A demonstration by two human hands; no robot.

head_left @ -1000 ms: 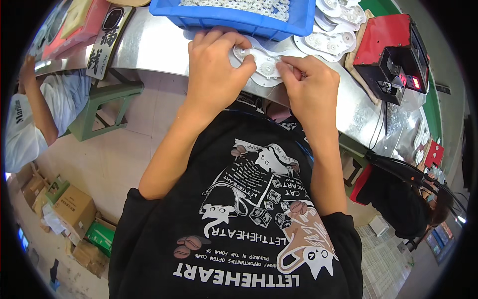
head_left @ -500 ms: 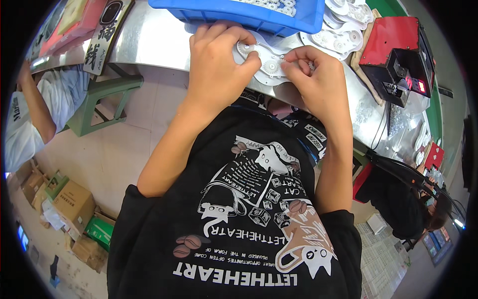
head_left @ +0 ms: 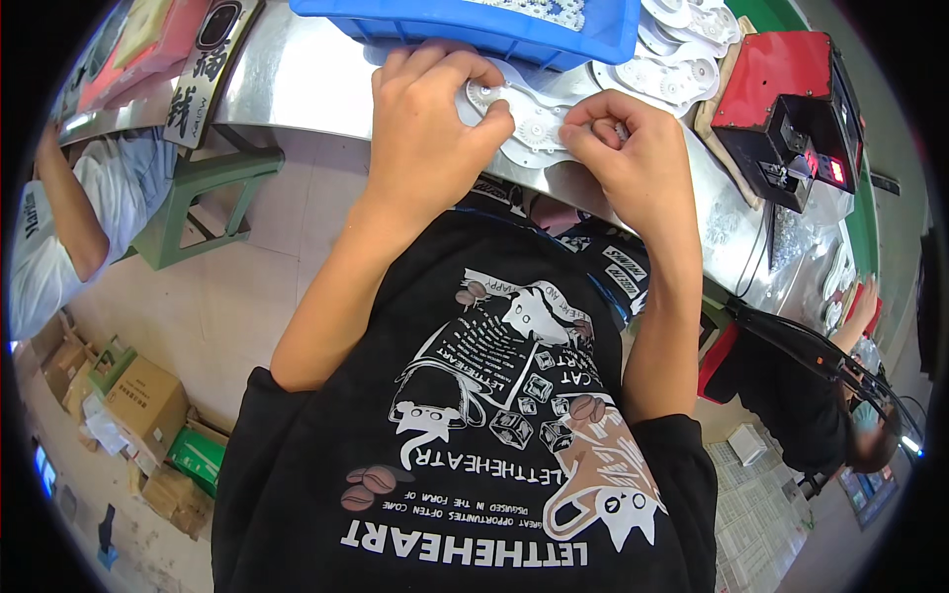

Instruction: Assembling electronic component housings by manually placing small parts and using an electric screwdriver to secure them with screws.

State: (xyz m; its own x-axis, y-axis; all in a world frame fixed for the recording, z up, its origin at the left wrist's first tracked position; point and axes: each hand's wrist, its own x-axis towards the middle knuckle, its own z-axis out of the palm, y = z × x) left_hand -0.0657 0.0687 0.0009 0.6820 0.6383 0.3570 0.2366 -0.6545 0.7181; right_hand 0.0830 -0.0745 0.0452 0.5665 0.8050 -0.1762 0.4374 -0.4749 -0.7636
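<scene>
A white plastic gear housing [head_left: 534, 127] with toothed gears set in it lies at the near edge of the metal table. My left hand [head_left: 430, 128] is curled around its left end, thumb and index finger bent over it with a gap between their tips. At its right end, my right hand [head_left: 628, 148] has thumb and fingertips pinched together over the housing. A bit of white shows among the curled right fingers, too small to name. Just beyond my hands stands a blue plastic bin [head_left: 484, 35] holding many small white gears [head_left: 544, 10].
More white gear housings [head_left: 667, 77] are piled to the right of the bin. A red and black machine [head_left: 776, 109] with a lit display stands farther right. A green stool [head_left: 203, 203] and a seated person [head_left: 84, 217] are at left; another person [head_left: 791, 395] is at right.
My hands hold nearly the same pose; the housing and bin shift very slightly left in view. At right, the other person's arm now reaches toward the table.
</scene>
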